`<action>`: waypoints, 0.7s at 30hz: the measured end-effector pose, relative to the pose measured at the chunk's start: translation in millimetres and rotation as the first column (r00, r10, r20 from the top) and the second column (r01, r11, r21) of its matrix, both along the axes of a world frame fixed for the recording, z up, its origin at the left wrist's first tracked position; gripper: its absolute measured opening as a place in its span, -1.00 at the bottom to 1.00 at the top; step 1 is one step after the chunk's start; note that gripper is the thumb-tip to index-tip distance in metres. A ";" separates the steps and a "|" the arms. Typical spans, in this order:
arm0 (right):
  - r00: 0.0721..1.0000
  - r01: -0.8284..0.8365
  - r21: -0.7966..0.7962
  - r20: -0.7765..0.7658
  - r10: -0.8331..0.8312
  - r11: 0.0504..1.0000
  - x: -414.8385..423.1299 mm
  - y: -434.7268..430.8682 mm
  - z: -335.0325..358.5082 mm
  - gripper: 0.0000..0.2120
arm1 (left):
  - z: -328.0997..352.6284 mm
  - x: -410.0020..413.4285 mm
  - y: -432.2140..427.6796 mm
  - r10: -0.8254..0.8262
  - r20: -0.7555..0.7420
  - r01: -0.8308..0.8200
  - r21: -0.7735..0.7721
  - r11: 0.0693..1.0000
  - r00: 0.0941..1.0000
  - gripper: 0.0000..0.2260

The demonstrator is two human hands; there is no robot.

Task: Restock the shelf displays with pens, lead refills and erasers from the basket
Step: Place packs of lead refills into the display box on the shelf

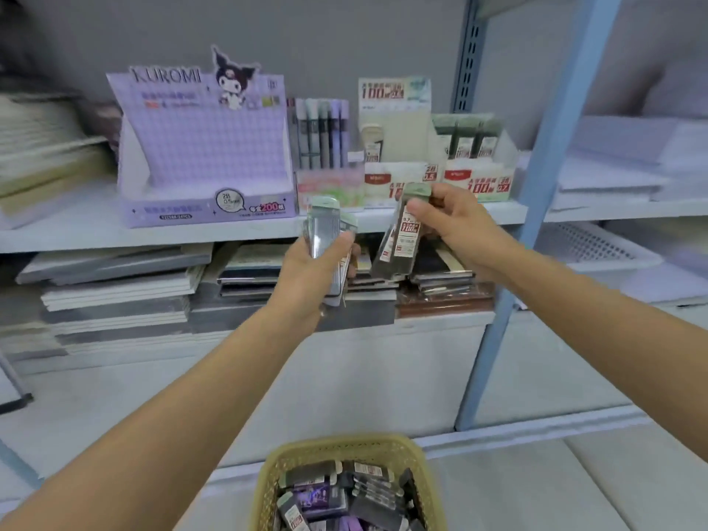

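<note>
Head camera view of two bare forearms reaching up from the near edge toward a white shelf [76, 235].

The left hand [306, 277] gripped a stack of lead refill cases [325, 239]; the number in the stack could not be told. Their long axis stood nearly upright, green caps pointing up. The thumb pressed on the right edge and the other fingers curled round behind.

The right hand [456, 224], just right of the left, pinched what looked like two lead refill packs [402, 239] by their upper part between thumb and curled fingers. These ran almost upright too, green cap on top and leaning to the right, red and white label facing the camera. Both bundles hung just in front of the shelf edge, apart from each other.

Four displays stood in a row on the shelf. From the left: one purple Kuromi display box [203, 147]; one pen display [322, 136] with upright pens, too blurred to count; one 0.5 refill box [390, 182] showing one case; one 0.7 refill box [475, 178] showing about three.

One yellow basket [268, 477] sat at the near bottom edge, holding many jumbled dark packs. Stacked notebooks [115, 289] lay on the shelf below.
</note>
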State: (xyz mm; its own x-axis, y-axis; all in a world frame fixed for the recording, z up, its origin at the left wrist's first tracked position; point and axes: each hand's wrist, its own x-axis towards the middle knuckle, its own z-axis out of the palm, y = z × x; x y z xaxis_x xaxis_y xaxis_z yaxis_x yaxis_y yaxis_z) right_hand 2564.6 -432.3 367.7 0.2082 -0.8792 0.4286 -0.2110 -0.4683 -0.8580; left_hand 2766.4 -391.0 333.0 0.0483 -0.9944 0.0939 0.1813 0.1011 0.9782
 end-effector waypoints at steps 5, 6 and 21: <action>0.969 0.236 -0.163 0.107 -0.221 0.958 -46.8 -22.0 65.8 -0.87 | 47.9 -18.9 -15.7 -0.107 -0.073 0.105 -0.036 0.994 0.992 -0.71; 0.955 0.285 -0.180 0.134 -0.264 0.941 -54.3 -27.4 76.4 -0.86 | 53.5 -22.1 -19.5 -0.113 -0.073 0.109 -0.060 0.992 0.991 -0.73; 0.841 0.485 -0.227 -0.146 -0.521 0.845 -59.0 -106.9 107.9 -0.84 | 71.8 -34.2 -74.7 -0.143 -0.044 0.134 -0.159 0.978 0.989 -0.78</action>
State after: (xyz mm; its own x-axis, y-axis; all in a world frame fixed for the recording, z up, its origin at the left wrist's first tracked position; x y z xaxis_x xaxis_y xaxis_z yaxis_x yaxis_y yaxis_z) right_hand 2505.6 -539.3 475.6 -0.1475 -0.7996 0.5822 -0.6115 -0.3889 -0.6891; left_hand 2732.2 -465.7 404.8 -0.0796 -0.9653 0.2487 0.2574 0.2212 0.9406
